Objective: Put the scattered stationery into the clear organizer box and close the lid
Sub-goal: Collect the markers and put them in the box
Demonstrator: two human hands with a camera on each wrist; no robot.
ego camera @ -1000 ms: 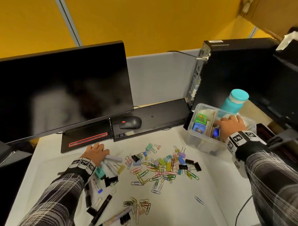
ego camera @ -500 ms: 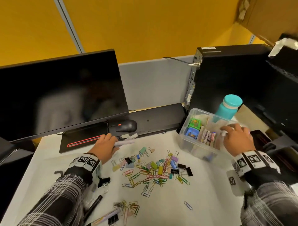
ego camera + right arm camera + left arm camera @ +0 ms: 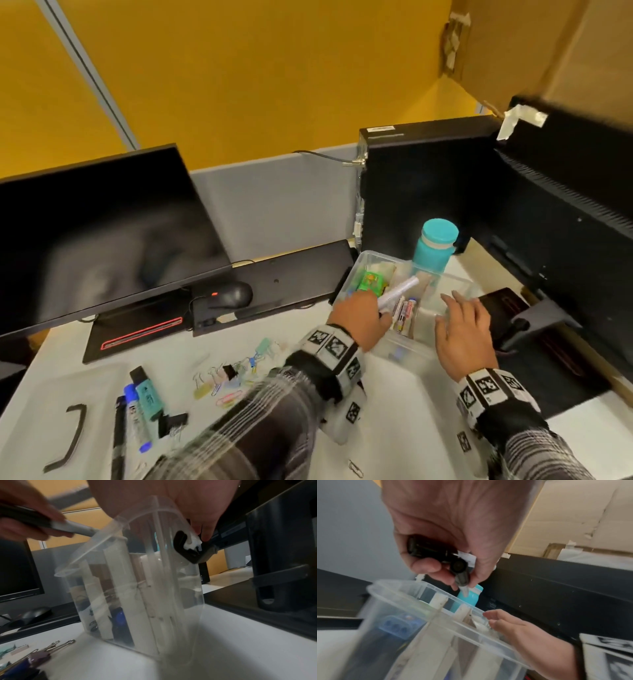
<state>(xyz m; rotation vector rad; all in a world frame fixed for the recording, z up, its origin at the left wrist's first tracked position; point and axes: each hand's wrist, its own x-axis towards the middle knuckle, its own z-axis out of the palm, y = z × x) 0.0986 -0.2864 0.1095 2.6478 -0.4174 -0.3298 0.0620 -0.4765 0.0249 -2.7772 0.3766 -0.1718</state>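
Note:
The clear organizer box (image 3: 375, 261) stands open at the desk's right, its compartments holding erasers and small items. My left hand (image 3: 379, 310) hovers over its near left part and grips a pale marker (image 3: 399, 292), tip pointing into the box. In the left wrist view the fingers (image 3: 426, 566) curl round the marker's dark end (image 3: 435, 551) above the box rim (image 3: 436, 588). My right hand (image 3: 460, 327) rests with relaxed fingers on the box's near right rim and holds nothing; the right wrist view shows its fingers (image 3: 205, 532) over the rim. No lid shows.
Markers, a teal highlighter (image 3: 148, 395) and a black pen (image 3: 118, 442) lie at the near left. Binder clips and paper clips (image 3: 233, 377) are scattered mid-desk. A teal bottle (image 3: 435, 246) stands behind the box. A mouse (image 3: 229, 295), monitor (image 3: 102, 240) and PC tower (image 3: 421, 185) line the back.
My left hand picked the pale marker off the desk's left and carried it right, over the box. My right hand drew out of the box onto its near right rim.

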